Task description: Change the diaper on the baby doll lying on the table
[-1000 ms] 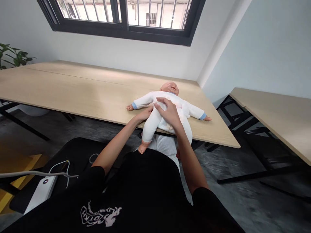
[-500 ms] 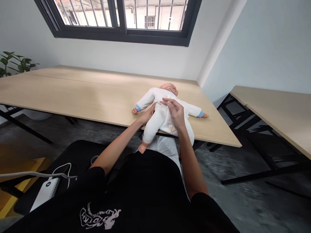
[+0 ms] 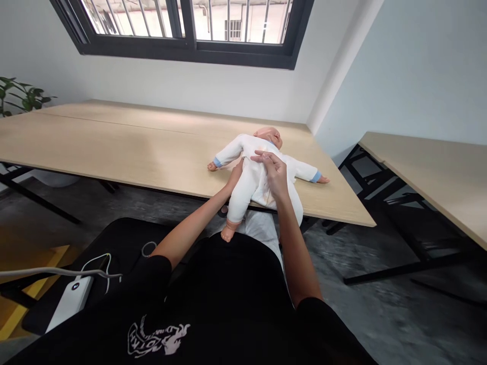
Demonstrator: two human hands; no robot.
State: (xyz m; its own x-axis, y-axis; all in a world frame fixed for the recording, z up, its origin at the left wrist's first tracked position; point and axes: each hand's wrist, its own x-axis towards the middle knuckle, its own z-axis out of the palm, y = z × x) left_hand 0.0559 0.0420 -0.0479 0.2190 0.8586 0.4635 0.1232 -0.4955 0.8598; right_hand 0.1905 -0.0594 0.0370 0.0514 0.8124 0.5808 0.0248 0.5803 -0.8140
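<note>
A baby doll (image 3: 249,182) in a white romper with blue cuffs lies on its back at the near edge of a long wooden table (image 3: 114,147), legs hanging over the edge. My right hand (image 3: 274,175) rests on the doll's chest with the fingers pinched together on the romper's front. My left hand (image 3: 235,175) is at the doll's left side, pressed against the romper; its fingers are mostly hidden behind the doll's body.
A second wooden table (image 3: 429,172) stands to the right across a gap with black metal legs. A white power bank (image 3: 70,301) with a cable lies on a black seat at lower left. A plant (image 3: 19,96) stands at far left under the window.
My right hand went from lying flat on the doll's belly to a pinch on the romper's chest. The doll shifted slightly and its left arm swung closer in.
</note>
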